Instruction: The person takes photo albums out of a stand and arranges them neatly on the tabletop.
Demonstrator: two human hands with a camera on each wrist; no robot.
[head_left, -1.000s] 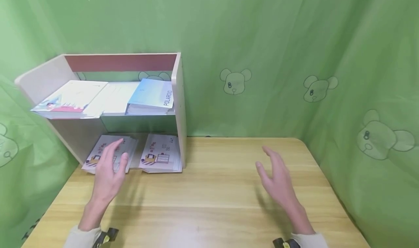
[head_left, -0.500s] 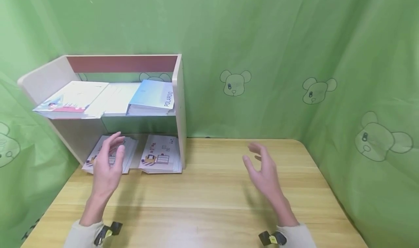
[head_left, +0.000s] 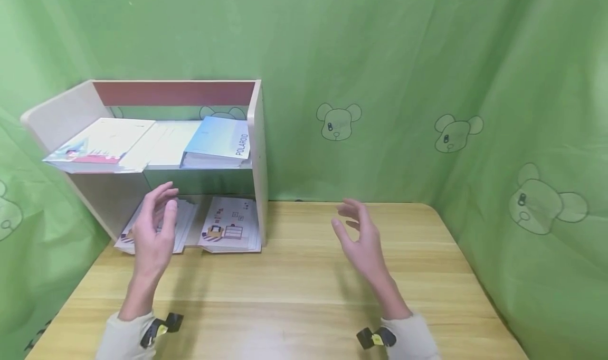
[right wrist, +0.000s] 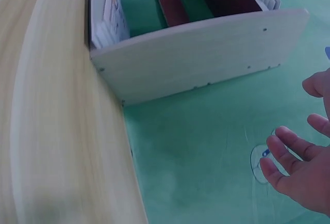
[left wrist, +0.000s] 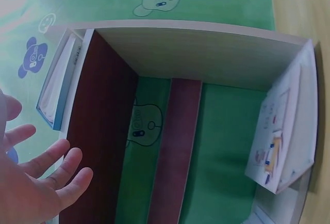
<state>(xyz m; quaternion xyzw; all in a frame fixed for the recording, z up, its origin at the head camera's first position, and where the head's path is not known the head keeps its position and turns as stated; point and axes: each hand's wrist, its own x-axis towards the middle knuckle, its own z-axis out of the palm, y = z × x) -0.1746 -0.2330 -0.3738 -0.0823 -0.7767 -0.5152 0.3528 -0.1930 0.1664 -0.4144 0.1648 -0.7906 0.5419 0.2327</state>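
My left hand [head_left: 154, 238] is held up in front of the shelf's lower level, fingers loosely bent and nothing in them. In the head view it overlaps the left stack of illustrated booklets [head_left: 185, 228]. A second stack of booklets [head_left: 233, 225] with the same cover lies to its right. Over the table right of the shelf, my right hand [head_left: 363, 241] hovers with relaxed fingers, holding nothing. On the upper level lie a blue album marked POLAROID [head_left: 216, 138], a plain white book [head_left: 166, 143] and a pale book with a pink strip [head_left: 106, 141].
A two-level wooden shelf [head_left: 258, 164] stands at the back left of the wooden table [head_left: 294, 281]. A green curtain [head_left: 389, 59] printed with bear heads surrounds the table at the back and sides.
My right hand has moved left toward the shelf, its fingers bending a little more. My left hand has risen slightly and its fingers have also curled a bit. The books have stayed put.
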